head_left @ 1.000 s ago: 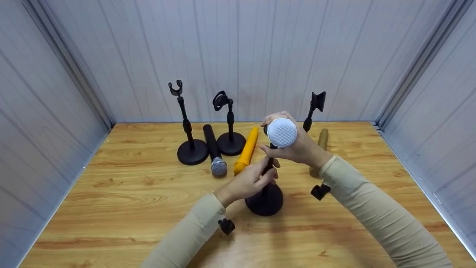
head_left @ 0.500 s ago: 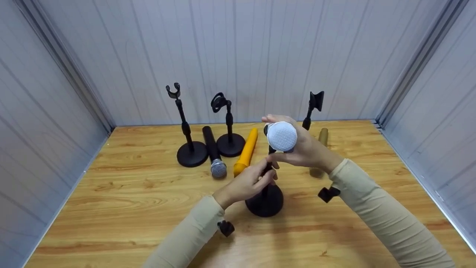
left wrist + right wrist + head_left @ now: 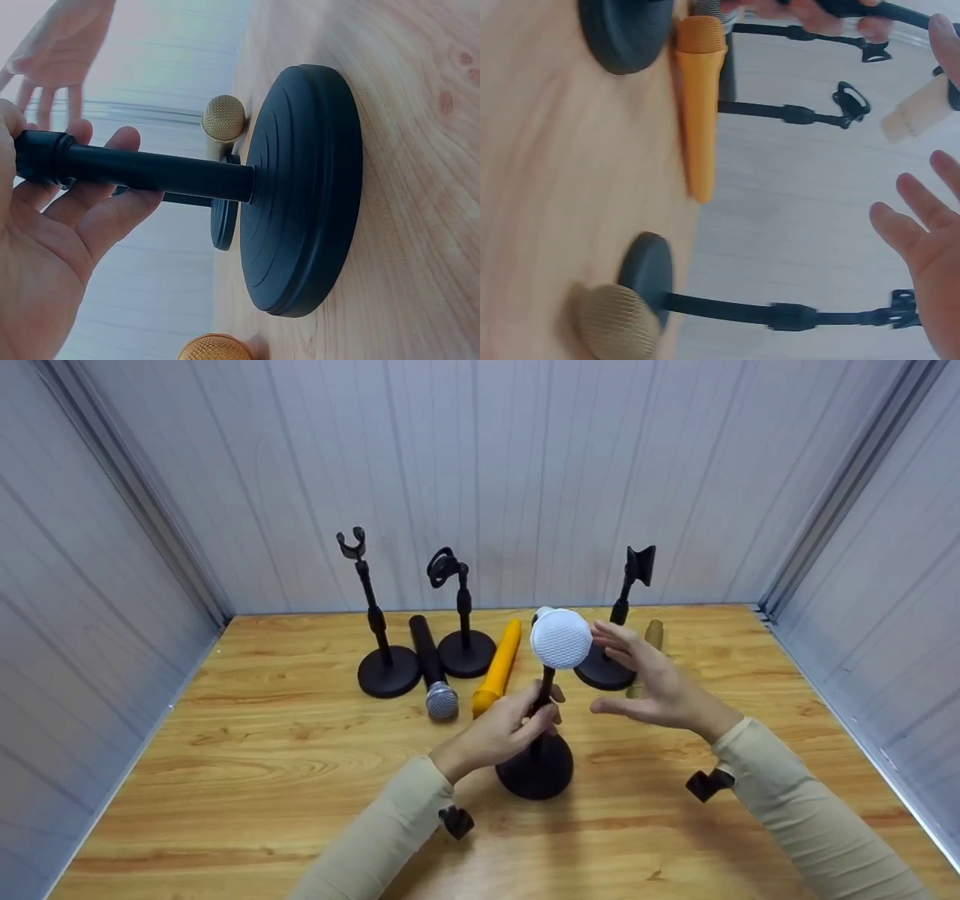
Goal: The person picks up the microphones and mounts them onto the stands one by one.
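My left hand [image 3: 510, 727] grips the pole of a black desk microphone stand [image 3: 165, 172], whose round base [image 3: 536, 772] is on the table. Atop that stand is a white microphone [image 3: 561, 639], its mesh head facing the head camera; its handle [image 3: 915, 112] shows in the right wrist view. My right hand [image 3: 664, 682] is just to the right of the white microphone, fingers spread and holding nothing. Behind it stands another black stand [image 3: 640, 566], with a gold microphone [image 3: 223, 118] lying beside it, partly hidden by my right hand in the head view.
Left of my hands, a yellow microphone [image 3: 498, 667] and a black microphone [image 3: 429, 656] with a silver head lie on the wooden table [image 3: 262, 780]. Two more black stands, one with a forked clip [image 3: 352, 544] and one with a ringed clip [image 3: 444, 568], stand behind. Pale panel walls [image 3: 480, 472] enclose the table.
My right hand has let go of the white microphone and moved off to the right, its fingers opening. The microphone stays on the stand, and my left hand keeps its grip on the pole.
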The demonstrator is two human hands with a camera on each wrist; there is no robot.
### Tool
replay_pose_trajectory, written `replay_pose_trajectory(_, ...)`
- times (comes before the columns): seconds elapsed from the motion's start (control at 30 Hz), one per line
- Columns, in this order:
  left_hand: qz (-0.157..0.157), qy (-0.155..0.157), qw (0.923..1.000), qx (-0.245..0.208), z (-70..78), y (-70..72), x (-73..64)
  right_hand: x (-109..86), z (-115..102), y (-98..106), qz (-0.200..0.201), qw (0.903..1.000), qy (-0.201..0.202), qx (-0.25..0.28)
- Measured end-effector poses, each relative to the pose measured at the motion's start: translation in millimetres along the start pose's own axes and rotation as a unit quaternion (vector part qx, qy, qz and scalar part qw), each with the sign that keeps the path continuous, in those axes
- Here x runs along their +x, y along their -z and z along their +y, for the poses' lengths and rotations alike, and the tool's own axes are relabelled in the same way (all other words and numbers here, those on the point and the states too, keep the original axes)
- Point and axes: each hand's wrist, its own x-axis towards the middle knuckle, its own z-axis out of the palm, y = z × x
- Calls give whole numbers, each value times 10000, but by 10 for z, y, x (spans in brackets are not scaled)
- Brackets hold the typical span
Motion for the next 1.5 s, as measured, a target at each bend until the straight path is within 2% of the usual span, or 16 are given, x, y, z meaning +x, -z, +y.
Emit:
replay_pose_trajectory(0.1, 8, -8, 10000, 9, -6, -13, -3, -111, 215, -123, -271, 9987, -331, 263)
replay_pose_trajectory(0.23, 39, -80, 9999, 46, -17, -19, -10, -186, 381, -307, -986, 9925, -603, 408)
replay_pose_trajectory(0.43, 81, -73, 9997, 226, -9, -15, -15, -224, 510, -569, -2225, 9717, -774, 168)
replay_pose_trajectory(0.57, 91, -64, 9995, 288, -6, -23, -13, -238, 550, -721, -2766, 9581, -743, 17)
replay_pose_trajectory(0.7, 137, -120, 9992, 366, -13, -36, -10, -223, 565, -840, -2880, 9536, -846, -242)
replay_pose_trajectory(0.87, 131, -156, 9992, 345, -9, -35, -22, -190, 562, -904, -2891, 9498, -1171, -225)
replay_pose_trajectory(1.07, 281, -230, 9974, 617, 2, -31, -14, -173, 568, -901, -2993, 9510, -596, -501)
replay_pose_trajectory(1.13, 299, -262, 9969, 684, 5, -30, -15, -175, 567, -889, -3014, 9500, -518, -632)
replay_pose_trajectory(1.23, 304, -238, 9973, 621, 6, -22, -18, -170, 569, -869, -3112, 9456, -629, -706)
replay_pose_trajectory(1.33, 379, -146, 9981, 460, 12, -4, -14, -146, 585, -859, -3208, 9421, -834, -514)
replay_pose_trajectory(1.4, 508, -150, 9979, 376, 20, 13, -14, -137, 598, -860, -3251, 9399, -971, -379)
replay_pose_trajectory(1.5, 794, -333, 9957, 332, 22, 43, -12, -147, 606, -864, -3280, 9370, -1168, -293)
